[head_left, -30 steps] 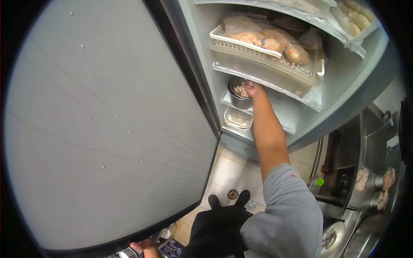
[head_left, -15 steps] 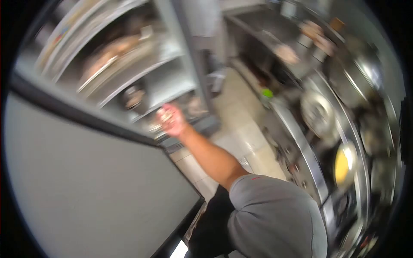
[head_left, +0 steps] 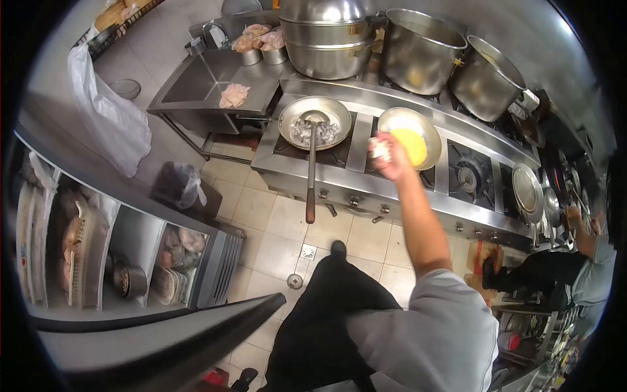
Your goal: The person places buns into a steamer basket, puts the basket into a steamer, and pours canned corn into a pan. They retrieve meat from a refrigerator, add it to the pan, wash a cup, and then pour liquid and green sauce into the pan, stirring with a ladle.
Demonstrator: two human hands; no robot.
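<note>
My right hand (head_left: 388,157) is closed around a handful of whitish-pink pieces (head_left: 379,150), too small to name. It is held over the near left side of a wide pan (head_left: 392,119) on the stove. Yellow liquid like beaten egg (head_left: 411,145) covers part of that pan's bottom. Left of it, a second pan (head_left: 287,112) holds grey, glistening pieces (head_left: 302,132). A ladle (head_left: 311,157) rests in this pan, its long handle sticking out over the stove's front edge. My left hand is out of view.
An open refrigerator (head_left: 140,232) with filled shelves is at left, its door (head_left: 196,326) swung out below. Large steel pots (head_left: 418,55) line the back. A sink counter (head_left: 196,78) holds a pinkish cloth-like piece (head_left: 234,95). Another person (head_left: 568,274) works at far right.
My view has swung from the refrigerator to the stove. My right hand has moved from the lower refrigerator shelf to above the pan of yellow liquid, still carrying the pieces.
</note>
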